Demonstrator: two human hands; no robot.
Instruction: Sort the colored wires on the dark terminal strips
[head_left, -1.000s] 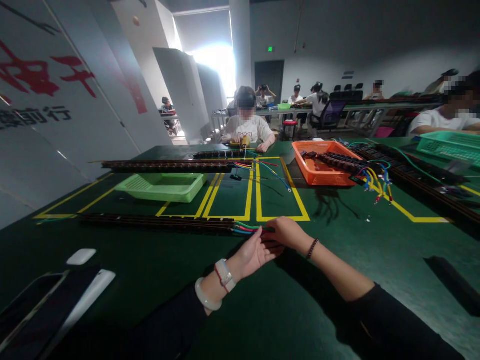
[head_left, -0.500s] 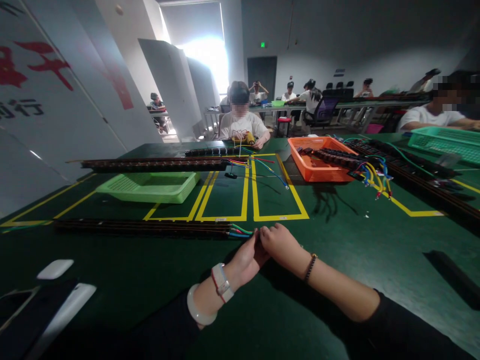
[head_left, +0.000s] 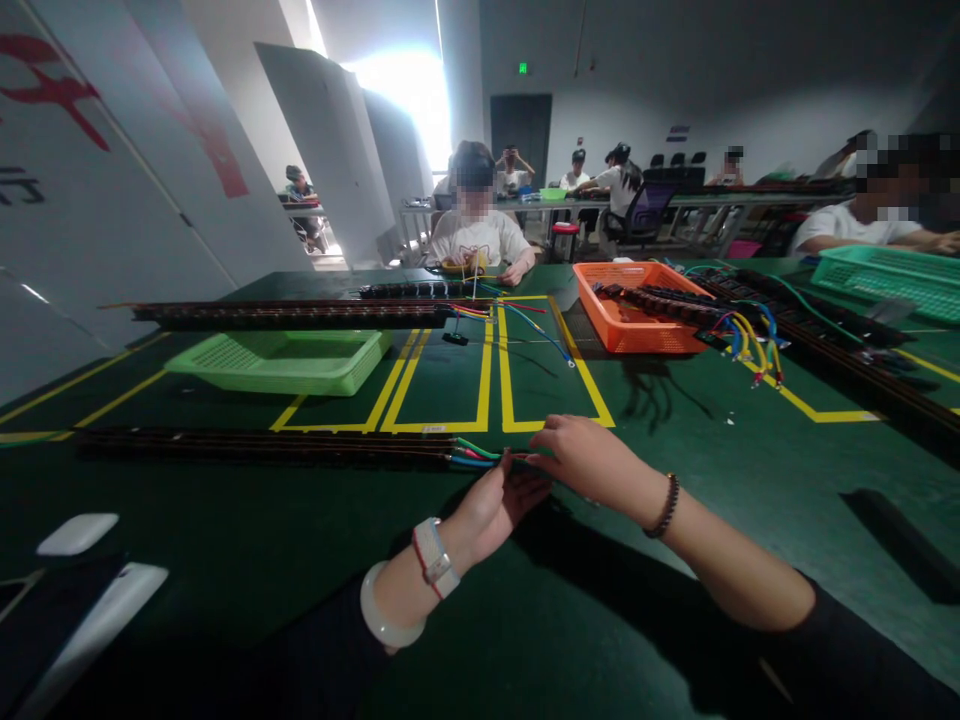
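Left hand: my left hand (head_left: 495,505) pinches the coloured wire ends (head_left: 480,455).
Right hand: my right hand (head_left: 589,460) curls over the same wires.
Strip: long dark terminal strip (head_left: 262,445) lies flat on the green table (head_left: 300,540).

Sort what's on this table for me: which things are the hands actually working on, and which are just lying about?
In hand:
- left hand and right hand, meeting at the coloured wires
- long dark strip those wires come out of

Lying about:
- light green tray
- orange basket with dark parts
- second long strip across the green tray
- white object at near left
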